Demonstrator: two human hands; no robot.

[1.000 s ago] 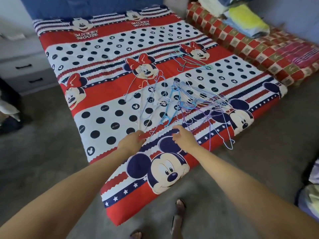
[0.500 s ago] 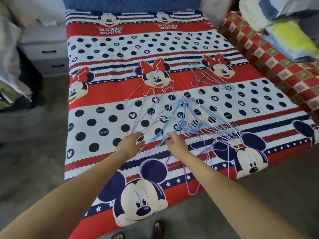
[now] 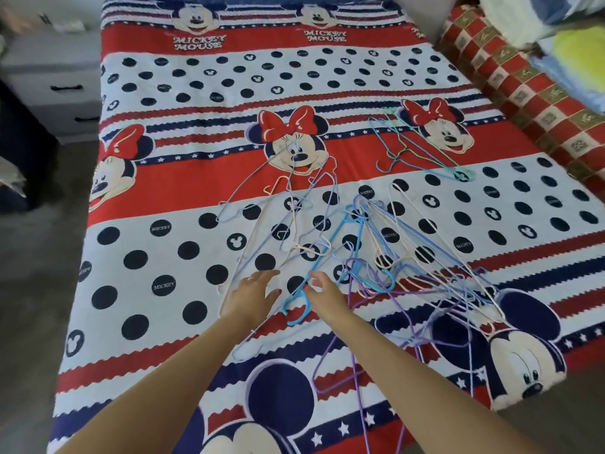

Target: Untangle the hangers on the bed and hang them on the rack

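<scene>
Hands reach into the hanger tangle

Both hands are now further up the bed (image 3: 137,198): the left hand (image 3: 252,294) spreads open over white wires, and the right hand (image 3: 324,294) now touches the bright blue hanger (image 3: 327,257) at the pile's near edge.

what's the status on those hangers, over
Left hand open, right hand open, both at the pile's near edge. Hangers tangled on the bed, none lifted. Blue hanger between the hands. Rack not in view.
</scene>
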